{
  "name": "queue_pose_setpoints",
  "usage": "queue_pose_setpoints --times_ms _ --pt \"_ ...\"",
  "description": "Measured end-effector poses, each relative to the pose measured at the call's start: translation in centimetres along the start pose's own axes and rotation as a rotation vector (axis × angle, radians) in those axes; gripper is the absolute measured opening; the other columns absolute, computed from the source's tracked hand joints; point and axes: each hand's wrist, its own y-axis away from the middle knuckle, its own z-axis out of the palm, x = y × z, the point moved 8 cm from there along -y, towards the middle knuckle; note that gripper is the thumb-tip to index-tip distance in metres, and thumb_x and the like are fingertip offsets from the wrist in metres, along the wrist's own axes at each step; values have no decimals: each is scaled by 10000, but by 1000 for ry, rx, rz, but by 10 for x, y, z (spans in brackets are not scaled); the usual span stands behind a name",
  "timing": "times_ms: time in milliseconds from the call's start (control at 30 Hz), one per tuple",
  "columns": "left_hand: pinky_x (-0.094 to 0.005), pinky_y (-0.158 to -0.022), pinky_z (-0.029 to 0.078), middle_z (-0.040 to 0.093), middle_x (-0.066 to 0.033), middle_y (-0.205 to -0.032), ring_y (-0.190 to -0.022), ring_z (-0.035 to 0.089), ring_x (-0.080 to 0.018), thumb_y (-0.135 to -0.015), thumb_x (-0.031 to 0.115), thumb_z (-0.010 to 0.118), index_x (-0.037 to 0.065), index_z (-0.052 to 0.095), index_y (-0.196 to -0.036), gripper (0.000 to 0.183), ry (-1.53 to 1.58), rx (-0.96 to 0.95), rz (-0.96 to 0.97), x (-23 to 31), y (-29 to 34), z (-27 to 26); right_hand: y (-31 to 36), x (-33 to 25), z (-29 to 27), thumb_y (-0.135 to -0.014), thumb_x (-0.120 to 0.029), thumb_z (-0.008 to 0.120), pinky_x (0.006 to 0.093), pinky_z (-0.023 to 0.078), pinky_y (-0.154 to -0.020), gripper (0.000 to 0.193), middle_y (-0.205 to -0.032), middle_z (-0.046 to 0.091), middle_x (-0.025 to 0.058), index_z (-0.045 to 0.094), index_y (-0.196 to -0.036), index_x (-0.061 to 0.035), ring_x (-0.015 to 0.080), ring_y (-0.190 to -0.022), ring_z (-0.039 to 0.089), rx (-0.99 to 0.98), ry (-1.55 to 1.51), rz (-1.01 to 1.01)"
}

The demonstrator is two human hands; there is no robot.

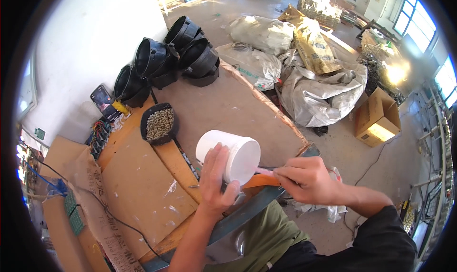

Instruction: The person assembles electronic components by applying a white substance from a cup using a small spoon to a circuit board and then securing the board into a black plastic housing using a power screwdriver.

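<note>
Tilted on its side above the table edge, a white plastic tub (243,160) turns its round end toward my right. My left hand (216,179) is closed around its near side, thumb low and fingers along the wall. Pinched in my right hand (307,179) is a thin pink stick-like tool (263,171); its tip lies at the tub's rim, and I cannot tell whether it touches. Just below the tool shows an orange strip (262,180) along the table edge. Farther left, a dark cut-down container (159,123) full of small beige pieces stands on the table.
Black buckets (197,58) stand in stacks at the back left, near a phone (105,101). A cardboard sheet (143,186) covers the left tabletop, with a black cable (114,215) across it. Large sacks (319,93) and an open carton (376,115) lie on the right floor.
</note>
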Motion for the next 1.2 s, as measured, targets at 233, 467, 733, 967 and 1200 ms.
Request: queue_pose_setpoints --times_ms 233,467,733,967,1200 --pt "-652 -967 473 521 -327 -1301 -1139 568 -547 -838 88 636 41 427 -1157 384 -34 -29 -32 -3 7 3 -13 -4 -13 -742 50 713 340 390 -442 218 -664 496 74 701 -955 4 198 -538 514 161 121 -143" --pt "-670 -971 452 541 -339 -1281 -1128 568 -552 -834 44 542 -29 490 -1108 288 11 -14 -113 -8 11 4 8 -2 -6 -745 21 709 361 407 -442 154 -643 479 66 683 -893 -8 235 -519 515 57 151 -56" --pt "-663 -933 484 535 -346 -1266 -1101 574 -553 -866 25 538 59 391 -1105 282 -48 -37 -34 3 4 6 30 1 11 -819 31 696 291 378 -455 39 -596 559 100 715 -848 15 186 -482 497 194 -254 309" --pt "-622 -980 489 495 -312 -1340 -1154 573 -508 -937 334 694 172 269 -1243 548 -155 -128 26 5 6 9 42 25 40 -921 -80 668 218 362 -523 171 -725 645 1 739 -983 63 26 -630 503 99 -827 777" --pt "-582 -966 507 484 -317 -1351 -1157 574 -481 -870 271 785 174 251 -1281 681 -127 -56 -21 3 1 13 36 31 59 -916 -71 641 239 227 -485 191 -699 545 1 718 -1001 81 55 -556 353 350 -1472 969"
